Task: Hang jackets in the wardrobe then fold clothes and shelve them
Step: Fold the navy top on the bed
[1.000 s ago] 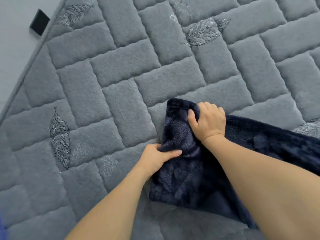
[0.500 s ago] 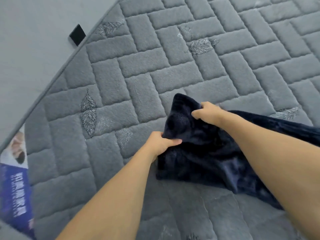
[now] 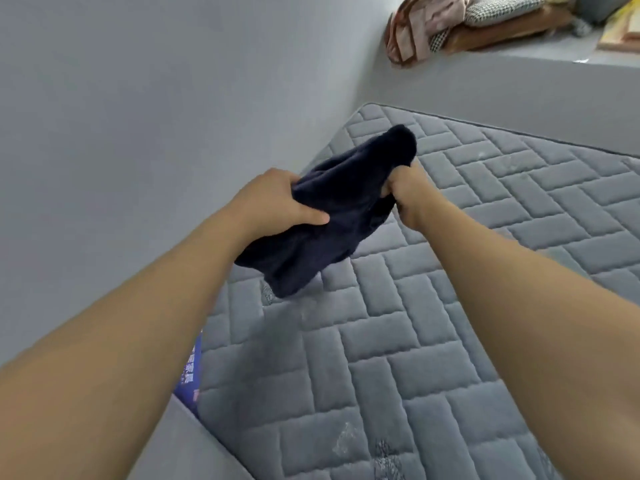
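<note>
Head view looks down over a grey quilted mattress (image 3: 433, 341) that fills the lower right of the frame, its surface stitched into brick-like blocks with faint leaf prints near the bottom edge. A plain grey wall (image 3: 138, 98) takes up the upper left, and the mattress's left edge runs along it. At the top right a grey ledge (image 3: 554, 67) carries a pile of clothes (image 3: 450, 22) in pink, tan and checked fabric, well apart from the hands.

2 bare forearms reach in from the bottom corners. Between them hangs a dark navy fleece garment (image 3: 329, 216), bunched into a thick roll and lifted clear of the mattress; its lower end droops toward the quilting without clearly touching it, and its upper end bulges above the right fist.

The left hand (image 3: 277, 199) grips the left side of the garment, fingers curled behind the fabric and the thumb pressed flat across the front. The right hand (image 3: 405, 192) is closed into a fist around the garment's upper right part, with cloth gathered inside the fingers.

A blue label (image 3: 189, 372) with white printed characters shows on the mattress's side, in the gap beside the left forearm. The print is too blurred to read.
</note>
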`<state>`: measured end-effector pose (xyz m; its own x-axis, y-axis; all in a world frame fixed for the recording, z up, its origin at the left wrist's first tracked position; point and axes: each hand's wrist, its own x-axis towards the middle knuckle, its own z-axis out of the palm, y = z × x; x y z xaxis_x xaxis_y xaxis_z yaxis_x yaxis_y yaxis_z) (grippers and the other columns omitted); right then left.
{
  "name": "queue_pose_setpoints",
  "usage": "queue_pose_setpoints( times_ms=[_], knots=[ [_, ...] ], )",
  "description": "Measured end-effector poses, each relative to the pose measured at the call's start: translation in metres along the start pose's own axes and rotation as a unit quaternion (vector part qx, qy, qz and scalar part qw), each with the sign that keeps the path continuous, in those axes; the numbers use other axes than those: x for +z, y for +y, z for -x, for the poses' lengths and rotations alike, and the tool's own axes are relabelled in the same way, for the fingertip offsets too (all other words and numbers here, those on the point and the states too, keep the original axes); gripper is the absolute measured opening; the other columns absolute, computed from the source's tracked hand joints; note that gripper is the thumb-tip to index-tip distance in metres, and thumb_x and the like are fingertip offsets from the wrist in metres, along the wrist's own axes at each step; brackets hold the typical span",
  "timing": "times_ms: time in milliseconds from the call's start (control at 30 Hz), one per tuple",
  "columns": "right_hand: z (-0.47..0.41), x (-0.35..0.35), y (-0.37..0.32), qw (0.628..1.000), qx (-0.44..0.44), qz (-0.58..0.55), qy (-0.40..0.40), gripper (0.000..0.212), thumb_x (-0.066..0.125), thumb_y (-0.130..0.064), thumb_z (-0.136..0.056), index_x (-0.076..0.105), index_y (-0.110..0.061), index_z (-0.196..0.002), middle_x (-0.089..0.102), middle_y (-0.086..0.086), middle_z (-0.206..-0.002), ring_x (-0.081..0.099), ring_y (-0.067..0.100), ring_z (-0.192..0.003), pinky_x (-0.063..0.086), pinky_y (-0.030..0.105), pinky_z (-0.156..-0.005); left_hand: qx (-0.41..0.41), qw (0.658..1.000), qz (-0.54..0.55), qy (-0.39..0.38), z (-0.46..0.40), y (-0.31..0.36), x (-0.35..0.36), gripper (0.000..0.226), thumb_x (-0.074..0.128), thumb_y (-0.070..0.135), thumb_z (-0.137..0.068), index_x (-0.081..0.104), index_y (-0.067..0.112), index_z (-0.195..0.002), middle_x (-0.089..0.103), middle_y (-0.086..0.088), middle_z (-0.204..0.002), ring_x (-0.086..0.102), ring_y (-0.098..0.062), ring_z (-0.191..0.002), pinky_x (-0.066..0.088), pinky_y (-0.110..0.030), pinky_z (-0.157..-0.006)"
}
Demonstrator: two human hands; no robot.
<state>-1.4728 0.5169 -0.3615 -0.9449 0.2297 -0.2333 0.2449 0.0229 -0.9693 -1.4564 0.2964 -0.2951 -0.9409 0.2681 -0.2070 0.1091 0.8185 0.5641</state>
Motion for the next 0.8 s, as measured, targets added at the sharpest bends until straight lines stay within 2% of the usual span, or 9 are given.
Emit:
queue_pose_setpoints(
  times_ms=[100,200,300,400,533,600,667,733,800],
  knots=[
    [0.055,-0.044,0.026,0.999,0.017,0.030,-0.012,0.015,0.040,-0.014,-0.056,0.048,-0.016,-0.069,0.049,0.006,-0.062,0.043,0.019,-0.065,0.035,0.028,-0.061,0.010,0.995,-0.087,-0.054,0.042,0.038,0.041,0.039,0.079,0.062,-0.061,0.064,0.033,-0.081,0.066,0.015,-0.075,0.062,-0.007,-0.072,0.045,-0.028,-0.060],
    [0.104,-0.097,0.093,0.998,0.051,0.039,-0.004,0.007,0.041,-0.018,-0.068,0.049,-0.016,-0.069,0.050,0.000,-0.056,0.044,0.017,-0.060,0.036,0.028,-0.058,-0.014,0.987,-0.095,-0.127,0.074,0.048,0.126,0.051,0.079,0.065,-0.061,0.065,0.026,-0.092,0.069,0.009,-0.085,0.065,-0.013,-0.079,0.054,-0.035,-0.073],
    [0.148,-0.158,0.192,0.983,0.148,0.107,0.016,0.024,0.042,-0.002,-0.085,0.049,-0.011,-0.064,0.052,0.007,-0.059,0.045,0.020,-0.062,0.035,0.029,-0.059,-0.053,0.970,-0.066,-0.230,0.106,0.042,0.243,0.064,0.082,0.062,-0.060,0.064,0.022,-0.107,0.068,0.006,-0.101,0.065,-0.018,-0.091,0.054,-0.040,-0.087],
    [0.206,-0.220,0.289,0.946,0.267,0.182,0.030,0.027,0.040,0.005,-0.086,0.051,-0.006,-0.064,0.056,0.015,-0.069,0.049,0.023,-0.069,0.038,0.032,-0.065,-0.082,0.932,-0.018,-0.353,0.150,0.037,0.362,0.069,0.085,0.053,-0.061,0.061,0.020,-0.117,0.066,0.004,-0.111,0.064,-0.019,-0.097,0.053,-0.039,-0.091],
    [0.267,-0.261,0.353,0.890,0.379,0.254,-0.004,0.022,0.042,0.005,-0.089,0.050,-0.005,-0.071,0.054,0.011,-0.074,0.050,0.023,-0.075,0.039,0.033,-0.072,-0.083,0.870,-0.038,-0.484,0.195,0.040,0.456,0.056,0.081,0.041,-0.062,0.058,0.021,-0.109,0.063,0.002,-0.108,0.063,-0.021,-0.094,0.055,-0.038,-0.084],
    [0.267,-0.258,0.347,0.894,0.382,0.235,-0.012,0.018,0.046,0.002,-0.077,0.046,-0.010,-0.064,0.051,0.009,-0.068,0.047,0.023,-0.068,0.038,0.032,-0.069,-0.087,0.868,-0.040,-0.487,0.189,0.035,0.458,0.042,0.074,0.034,-0.059,0.057,0.018,-0.093,0.064,0.000,-0.095,0.062,-0.022,-0.081,0.052,-0.032,-0.068],
    [0.249,-0.244,0.325,0.903,0.376,0.206,-0.018,0.006,0.049,-0.006,-0.060,0.048,-0.011,-0.064,0.051,0.010,-0.069,0.045,0.024,-0.068,0.034,0.031,-0.064,-0.097,0.892,-0.034,-0.440,0.166,0.025,0.439,0.026,0.064,0.029,-0.056,0.052,0.017,-0.076,0.060,0.002,-0.075,0.055,-0.019,-0.063,0.040,-0.027,-0.054],
    [0.217,-0.224,0.305,0.915,0.363,0.175,-0.030,0.019,0.050,-0.015,-0.052,0.054,-0.013,-0.071,0.053,0.011,-0.072,0.049,0.027,-0.070,0.036,0.033,-0.065,-0.083,0.927,-0.057,-0.360,0.132,0.012,0.410,0.018,0.059,0.028,-0.059,0.051,0.019,-0.072,0.059,0.003,-0.073,0.056,-0.018,-0.064,0.036,-0.025,-0.051],
    [0.176,-0.200,0.289,0.936,0.317,0.152,-0.027,0.020,0.051,-0.020,-0.053,0.055,-0.014,-0.071,0.055,0.008,-0.068,0.051,0.025,-0.066,0.038,0.031,-0.062,-0.070,0.953,-0.081,-0.283,0.093,-0.003,0.381,0.017,0.054,0.031,-0.061,0.051,0.022,-0.075,0.061,0.000,-0.081,0.060,-0.023,-0.075,0.039,-0.029,-0.055]
  ],
)
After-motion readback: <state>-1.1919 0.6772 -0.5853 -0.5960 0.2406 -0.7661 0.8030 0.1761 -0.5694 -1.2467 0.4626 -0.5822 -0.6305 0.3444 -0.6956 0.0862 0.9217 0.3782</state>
